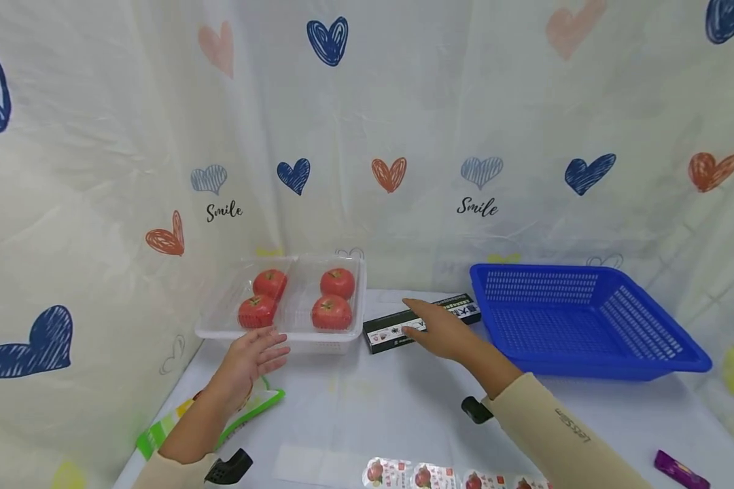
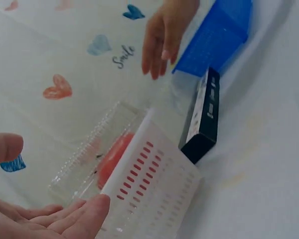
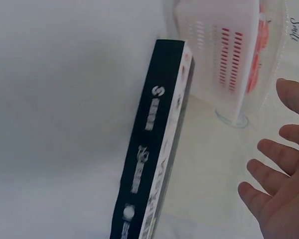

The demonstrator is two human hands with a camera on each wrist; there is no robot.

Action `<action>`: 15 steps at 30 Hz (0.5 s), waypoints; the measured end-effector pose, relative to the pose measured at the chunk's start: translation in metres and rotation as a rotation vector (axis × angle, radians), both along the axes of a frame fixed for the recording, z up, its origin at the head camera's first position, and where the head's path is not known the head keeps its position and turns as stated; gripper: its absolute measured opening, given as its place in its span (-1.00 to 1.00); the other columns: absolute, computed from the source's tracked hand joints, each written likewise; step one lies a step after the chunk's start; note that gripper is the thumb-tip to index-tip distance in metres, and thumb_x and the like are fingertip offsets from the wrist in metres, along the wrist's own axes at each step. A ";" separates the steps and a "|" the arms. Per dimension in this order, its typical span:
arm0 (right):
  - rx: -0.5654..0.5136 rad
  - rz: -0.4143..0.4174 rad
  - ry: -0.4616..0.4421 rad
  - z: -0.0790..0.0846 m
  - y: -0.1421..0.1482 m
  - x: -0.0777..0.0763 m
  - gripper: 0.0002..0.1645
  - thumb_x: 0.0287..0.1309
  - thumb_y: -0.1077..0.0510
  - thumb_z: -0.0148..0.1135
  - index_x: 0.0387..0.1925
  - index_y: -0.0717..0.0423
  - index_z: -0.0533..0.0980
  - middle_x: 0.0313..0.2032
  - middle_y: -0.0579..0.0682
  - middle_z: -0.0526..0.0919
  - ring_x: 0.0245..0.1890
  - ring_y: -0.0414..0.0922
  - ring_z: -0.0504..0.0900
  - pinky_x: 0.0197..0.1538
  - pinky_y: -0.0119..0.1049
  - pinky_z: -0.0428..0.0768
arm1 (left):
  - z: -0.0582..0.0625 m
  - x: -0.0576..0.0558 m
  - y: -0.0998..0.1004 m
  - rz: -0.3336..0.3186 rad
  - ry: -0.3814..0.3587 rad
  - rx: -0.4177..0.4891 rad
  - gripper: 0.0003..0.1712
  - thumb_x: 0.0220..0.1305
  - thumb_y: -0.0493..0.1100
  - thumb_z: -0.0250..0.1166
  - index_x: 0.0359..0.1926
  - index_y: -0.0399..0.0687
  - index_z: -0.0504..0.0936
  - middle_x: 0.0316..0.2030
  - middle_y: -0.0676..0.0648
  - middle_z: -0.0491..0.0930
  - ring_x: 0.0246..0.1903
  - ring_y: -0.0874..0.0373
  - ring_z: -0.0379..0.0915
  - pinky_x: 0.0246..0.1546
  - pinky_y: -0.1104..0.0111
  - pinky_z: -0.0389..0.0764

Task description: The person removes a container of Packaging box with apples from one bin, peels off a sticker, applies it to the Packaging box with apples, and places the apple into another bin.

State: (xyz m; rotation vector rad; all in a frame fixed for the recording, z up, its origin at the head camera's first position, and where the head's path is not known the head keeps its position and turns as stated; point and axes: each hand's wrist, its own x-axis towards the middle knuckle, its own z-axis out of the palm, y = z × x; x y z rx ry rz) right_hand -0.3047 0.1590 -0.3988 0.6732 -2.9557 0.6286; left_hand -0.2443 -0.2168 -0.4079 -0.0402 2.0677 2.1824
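My left hand (image 1: 251, 360) is held with spread fingers at the front edge of a white basket (image 1: 324, 345), holding nothing. Inside that basket sit clear plastic trays (image 1: 296, 292) with several red tomato-like fruits (image 1: 331, 312). My right hand (image 1: 443, 329) reaches over a long black box (image 1: 391, 331), its fingers loosely extended and empty. In the right wrist view, the fingers (image 3: 269, 174) are apart from the box, which lies on the table. From the left wrist view, the left fingertips (image 2: 97, 204) appear close to the basket wall; whether they touch cannot be told.
A blue basket (image 1: 550, 333) stands to the right of the box. Beneath my left forearm lies a green-edged bag (image 1: 253, 407). Along the front are a strip of fruit-printed stickers (image 1: 434, 475) and a purple packet (image 1: 680, 470). A heart-patterned curtain (image 1: 404, 122) hangs behind.
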 end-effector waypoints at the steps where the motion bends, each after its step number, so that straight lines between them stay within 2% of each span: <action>1: -0.015 0.001 -0.016 0.001 -0.005 -0.007 -0.21 0.33 -0.17 0.14 0.46 0.02 0.17 0.38 0.08 0.29 0.36 0.10 0.25 0.31 0.09 0.25 | 0.001 0.000 -0.001 -0.003 -0.023 0.048 -0.27 0.45 0.01 0.12 0.42 -0.26 0.08 0.30 -0.34 0.31 0.21 -0.19 0.37 0.08 0.14 0.48; 8: -0.123 -0.023 -0.143 0.011 -0.038 -0.052 -0.19 0.33 -0.23 0.11 0.47 -0.04 0.15 0.38 0.04 0.29 0.36 0.08 0.25 0.28 0.13 0.28 | 0.005 -0.004 -0.010 -0.094 -0.094 0.432 -0.15 0.52 0.06 -0.04 0.50 -0.30 -0.25 0.41 -0.40 0.04 0.33 -0.28 0.12 0.18 0.07 0.35; 12: -0.141 -0.039 -0.178 0.012 -0.054 -0.073 -0.17 0.32 -0.27 0.09 0.48 -0.06 0.15 0.38 0.03 0.29 0.37 0.07 0.25 0.27 0.14 0.29 | 0.001 -0.007 -0.013 -0.134 -0.123 0.549 -0.12 0.53 0.09 -0.08 0.49 -0.31 -0.33 0.44 -0.39 -0.04 0.36 -0.29 0.03 0.24 0.05 0.27; 15: -0.181 -0.045 -0.189 0.012 -0.067 -0.090 -0.17 0.32 -0.26 0.10 0.48 -0.06 0.14 0.37 0.07 0.30 0.37 0.07 0.24 0.27 0.14 0.29 | 0.000 -0.008 -0.015 -0.144 -0.127 0.576 -0.12 0.53 0.10 -0.09 0.49 -0.30 -0.35 0.45 -0.37 -0.06 0.36 -0.28 0.01 0.25 0.05 0.26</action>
